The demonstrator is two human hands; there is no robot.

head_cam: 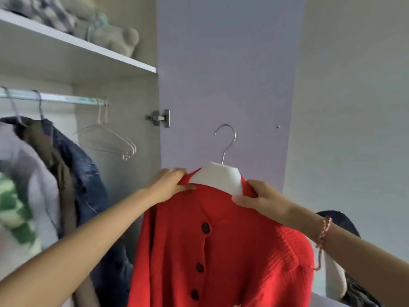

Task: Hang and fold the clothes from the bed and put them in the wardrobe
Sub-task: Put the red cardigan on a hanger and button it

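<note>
A red knitted cardigan (pixel 221 251) with dark buttons hangs on a white padded hanger (pixel 219 177) whose metal hook (pixel 228 140) points up in front of the open wardrobe door. My left hand (pixel 170 183) pinches the cardigan's collar on the left of the hanger. On the right, my right hand (pixel 261 197) grips the collar over the hanger's shoulder. The wardrobe rail (pixel 55 97) runs at the upper left, some way from the hook.
On the rail hang a denim jacket (pixel 81 173), a brown garment, a white-and-green garment (pixel 20 207) and two bare wire hangers (pixel 110 138). Soft toys (pixel 110 34) sit on the shelf above. The open lilac door (pixel 221 74) with its hinge (pixel 160 118) stands straight ahead.
</note>
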